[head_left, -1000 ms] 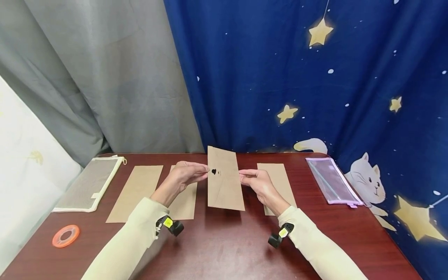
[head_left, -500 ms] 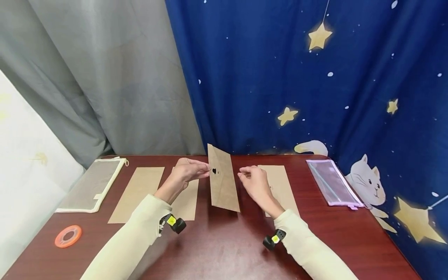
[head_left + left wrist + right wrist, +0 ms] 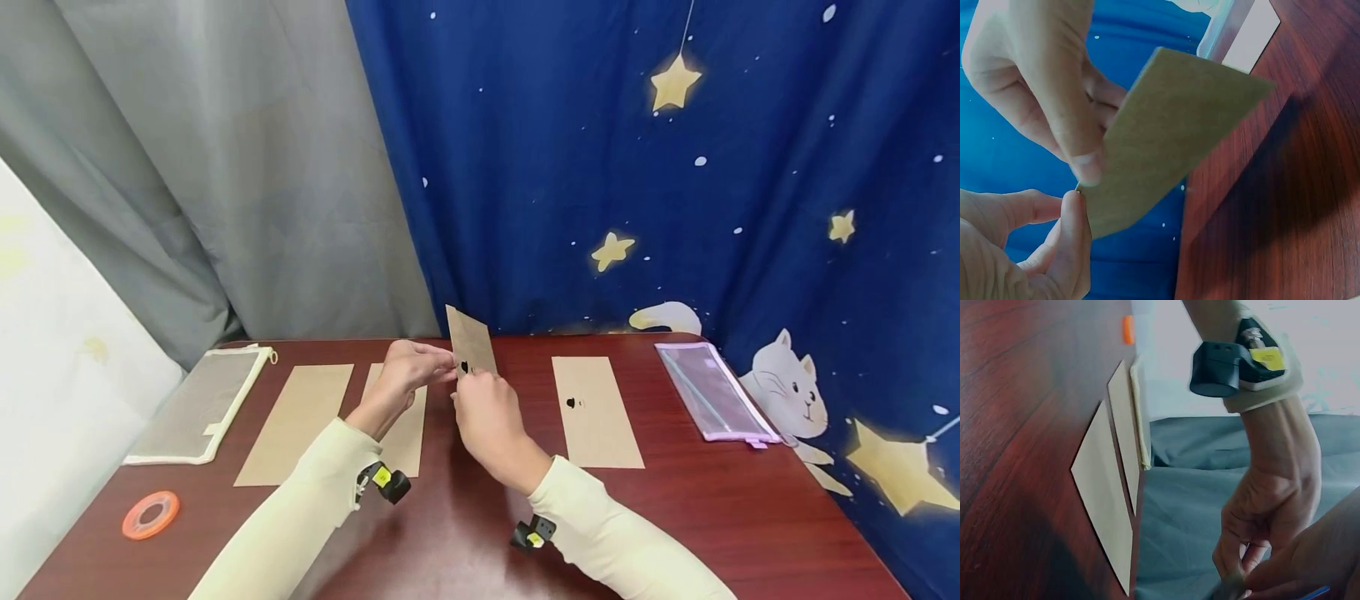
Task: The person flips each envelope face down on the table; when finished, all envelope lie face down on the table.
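Note:
A brown kraft-paper envelope (image 3: 471,340) with a small black hat print stands upright above the table, turned nearly edge-on to the head view. My left hand (image 3: 405,367) pinches its left edge between thumb and fingers. Close against that hand, my right hand (image 3: 491,417) is in front of the envelope and covers its lower part. In the left wrist view, the right thumb (image 3: 1088,167) presses the same edge, just beside the left fingertips (image 3: 1072,209). The right wrist view shows my left hand (image 3: 1266,512), while the contact point there is blurred.
Two plain brown envelopes (image 3: 303,421) (image 3: 401,433) lie on the left of the table; one with a hat print (image 3: 597,417) lies right. A cream-edged mesh pouch (image 3: 191,408) and an orange ring (image 3: 150,515) are far left, a purple pouch (image 3: 712,392) far right.
My right hand left the envelope's right edge and moved left to its left edge, beside my left hand. The envelope has turned more edge-on. The left hand keeps its hold.

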Action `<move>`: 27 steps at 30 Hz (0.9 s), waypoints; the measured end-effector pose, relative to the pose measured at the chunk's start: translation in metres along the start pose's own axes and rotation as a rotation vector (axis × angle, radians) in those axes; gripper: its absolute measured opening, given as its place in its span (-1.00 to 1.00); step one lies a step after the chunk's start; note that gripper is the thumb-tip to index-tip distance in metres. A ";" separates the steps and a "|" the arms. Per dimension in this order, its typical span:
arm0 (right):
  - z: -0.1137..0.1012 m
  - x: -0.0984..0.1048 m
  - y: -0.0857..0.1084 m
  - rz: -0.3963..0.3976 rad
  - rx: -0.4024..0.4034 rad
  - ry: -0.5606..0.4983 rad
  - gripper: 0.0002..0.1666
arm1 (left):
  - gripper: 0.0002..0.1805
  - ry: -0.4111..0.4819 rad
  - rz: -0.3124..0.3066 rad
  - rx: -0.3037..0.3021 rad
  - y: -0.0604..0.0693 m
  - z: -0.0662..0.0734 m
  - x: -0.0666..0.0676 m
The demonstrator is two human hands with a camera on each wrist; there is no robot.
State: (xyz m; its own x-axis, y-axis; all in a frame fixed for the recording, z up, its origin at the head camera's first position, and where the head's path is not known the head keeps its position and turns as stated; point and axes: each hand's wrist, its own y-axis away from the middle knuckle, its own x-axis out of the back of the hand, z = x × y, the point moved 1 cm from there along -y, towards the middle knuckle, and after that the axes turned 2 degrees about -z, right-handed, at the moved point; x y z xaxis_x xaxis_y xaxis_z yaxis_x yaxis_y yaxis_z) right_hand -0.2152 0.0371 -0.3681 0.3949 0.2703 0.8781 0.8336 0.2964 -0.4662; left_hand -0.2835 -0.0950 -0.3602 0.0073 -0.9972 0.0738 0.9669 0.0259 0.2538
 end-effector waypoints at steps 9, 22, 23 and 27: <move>-0.001 0.003 -0.002 0.063 -0.091 0.108 -0.90 | -0.84 -0.019 0.015 -0.064 0.005 0.001 -0.011; 0.014 0.039 -0.016 0.037 -0.200 -0.153 -0.62 | -0.68 0.141 -0.060 0.054 -0.002 -0.055 -0.002; 0.013 0.040 -0.017 0.029 -0.198 -0.170 -0.63 | -0.69 0.159 -0.069 0.063 -0.003 -0.058 -0.002; 0.013 0.039 -0.017 0.010 -0.186 -0.219 -0.69 | -0.73 0.183 -0.062 0.077 -0.004 -0.061 -0.002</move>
State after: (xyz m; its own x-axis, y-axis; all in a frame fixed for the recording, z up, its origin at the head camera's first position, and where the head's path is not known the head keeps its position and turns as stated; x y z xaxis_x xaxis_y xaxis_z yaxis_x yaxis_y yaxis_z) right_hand -0.2196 0.0547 -0.3275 0.3279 0.4697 0.8197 0.8944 0.1249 -0.4294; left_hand -0.2715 -0.0972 -0.4205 0.0011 -0.9929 -0.1189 0.9448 -0.0380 0.3255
